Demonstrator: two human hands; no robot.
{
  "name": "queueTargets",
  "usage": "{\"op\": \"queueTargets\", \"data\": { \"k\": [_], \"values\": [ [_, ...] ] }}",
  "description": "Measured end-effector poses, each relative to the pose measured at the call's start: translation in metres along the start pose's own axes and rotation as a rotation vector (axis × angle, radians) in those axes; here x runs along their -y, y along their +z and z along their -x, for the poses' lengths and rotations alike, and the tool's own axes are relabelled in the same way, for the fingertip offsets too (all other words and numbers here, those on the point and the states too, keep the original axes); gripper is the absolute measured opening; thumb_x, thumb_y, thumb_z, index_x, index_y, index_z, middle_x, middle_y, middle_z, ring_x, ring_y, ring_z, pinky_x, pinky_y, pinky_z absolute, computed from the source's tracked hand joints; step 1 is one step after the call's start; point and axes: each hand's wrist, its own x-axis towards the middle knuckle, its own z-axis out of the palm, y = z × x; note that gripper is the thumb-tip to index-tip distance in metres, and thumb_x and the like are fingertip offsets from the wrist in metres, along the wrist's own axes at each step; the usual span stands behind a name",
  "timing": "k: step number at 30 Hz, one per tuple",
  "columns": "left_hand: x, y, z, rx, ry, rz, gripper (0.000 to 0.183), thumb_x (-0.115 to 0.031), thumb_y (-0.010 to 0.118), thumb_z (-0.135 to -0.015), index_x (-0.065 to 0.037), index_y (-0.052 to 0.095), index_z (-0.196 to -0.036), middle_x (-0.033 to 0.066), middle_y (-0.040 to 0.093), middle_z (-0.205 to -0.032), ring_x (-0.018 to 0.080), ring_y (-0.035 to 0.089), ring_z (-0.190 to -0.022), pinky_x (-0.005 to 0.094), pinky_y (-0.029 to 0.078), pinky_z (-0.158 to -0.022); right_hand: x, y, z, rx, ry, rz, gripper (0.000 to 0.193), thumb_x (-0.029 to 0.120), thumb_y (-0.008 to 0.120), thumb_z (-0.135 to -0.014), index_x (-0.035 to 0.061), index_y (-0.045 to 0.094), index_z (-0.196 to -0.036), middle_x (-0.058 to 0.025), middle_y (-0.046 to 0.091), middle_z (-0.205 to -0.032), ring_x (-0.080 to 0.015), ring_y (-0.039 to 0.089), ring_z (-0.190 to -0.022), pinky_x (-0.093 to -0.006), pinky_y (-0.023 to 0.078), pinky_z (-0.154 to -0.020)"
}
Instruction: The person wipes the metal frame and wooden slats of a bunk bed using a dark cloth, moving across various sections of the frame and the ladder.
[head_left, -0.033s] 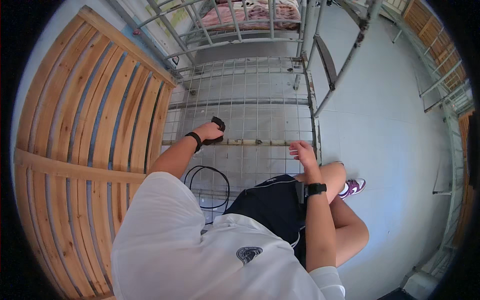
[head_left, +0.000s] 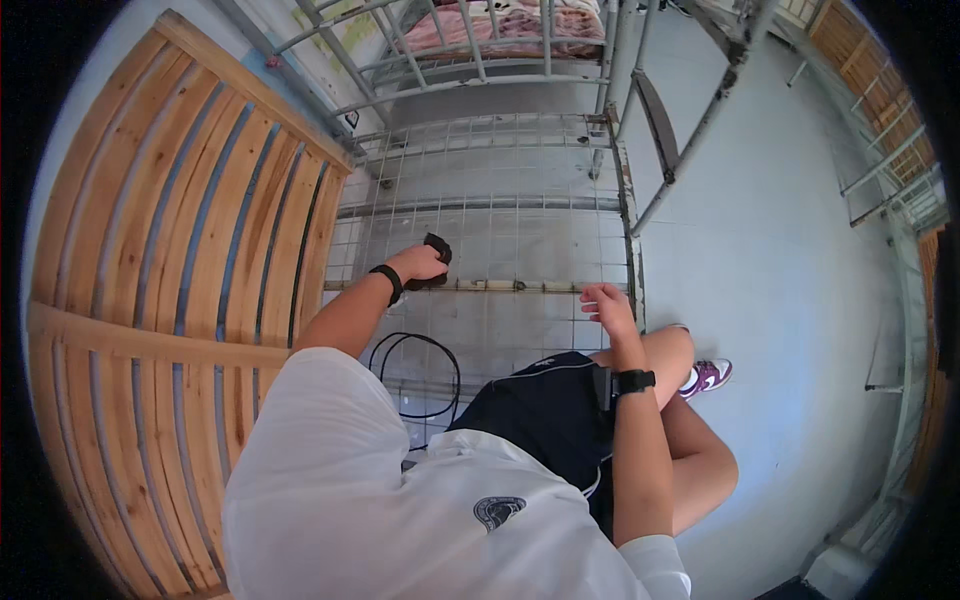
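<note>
My left hand (head_left: 417, 264) is closed round a dark, crumpled piece that looks like a cloth (head_left: 438, 246). It rests at the rusty crossbar (head_left: 490, 286) of a metal bed frame, over the wire mesh (head_left: 480, 237). Near the right end of that same bar is my right hand (head_left: 607, 306), its fingers loosely bent and apart, with nothing seen in them. Whether those fingertips touch the bar I cannot tell. A black cable (head_left: 458, 370) loops on the mesh between my left arm and my shorts.
A slatted wooden bed board (head_left: 165, 335) leans upright along the left side. Ahead rise the metal end rails (head_left: 475, 45), with a pink blanket (head_left: 510, 28) beyond. A ladder-like post (head_left: 700, 120) stands at the right edge. Grey floor (head_left: 800, 300) and other bed frames lie farther right.
</note>
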Motion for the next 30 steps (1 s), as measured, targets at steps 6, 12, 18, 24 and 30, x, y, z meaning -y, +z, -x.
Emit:
{"op": "queueTargets", "data": {
  "k": [6,12,18,24,30],
  "values": [
    [0.006,-0.035,-0.031,0.305,0.090,0.033,0.045,-0.041,0.063,-0.079,-0.004,0.070,-0.104,0.0188,0.069,-0.103,0.0329,0.064,-0.093,0.0431,0.049,-0.079,-0.006,0.002,-0.012,-0.008,0.053,0.115,0.025,0.029,0.056,-0.093,0.0065,0.063,-0.101,-0.0035,0.068,-0.090,-0.0135,0.062,-0.076,-0.0287,0.047,-0.065],
    [-0.002,-0.141,-0.103,0.120,0.211,0.036,0.042,-0.040,0.067,-0.079,-0.004,0.070,-0.100,0.0162,0.069,-0.105,0.0325,0.064,-0.092,0.0415,0.049,-0.079,-0.018,0.003,-0.027,0.019,0.105,0.114,0.024,0.028,0.057,-0.094,0.0060,0.063,-0.101,-0.0023,0.067,-0.086,-0.0128,0.062,-0.076,-0.0273,0.046,-0.062],
    [0.046,-0.162,-0.216,-0.523,-0.071,0.048,0.058,-0.027,0.046,-0.088,-0.009,0.041,-0.143,0.0144,0.041,-0.148,0.0406,0.048,-0.126,0.0449,0.040,-0.106,-0.010,0.011,-0.034,0.013,0.122,0.072,0.024,0.027,0.058,-0.095,0.0062,0.062,-0.106,-0.0020,0.067,-0.090,-0.0118,0.061,-0.078,-0.0256,0.045,-0.065],
    [0.008,-0.080,-0.280,-0.776,-0.178,-0.037,0.066,-0.049,0.037,-0.096,-0.012,0.032,-0.150,0.0093,0.011,-0.162,0.0462,0.007,-0.145,0.0524,0.007,-0.119,-0.005,0.001,-0.039,-0.036,0.151,0.131,0.026,0.025,0.057,-0.096,0.0005,0.061,-0.101,-0.0054,0.065,-0.088,-0.0130,0.059,-0.078,-0.0273,0.048,-0.071],
    [0.049,-0.089,-0.304,-0.655,-0.120,-0.050,0.042,-0.029,0.034,-0.101,-0.010,0.053,-0.133,0.0176,0.039,-0.148,0.0449,0.024,-0.140,0.0559,0.027,-0.112,-0.002,0.011,-0.044,0.006,0.135,0.121,0.024,0.023,0.059,-0.096,-0.0007,0.061,-0.099,-0.0061,0.065,-0.087,-0.0140,0.059,-0.077,-0.0284,0.049,-0.072]
  ]
}}
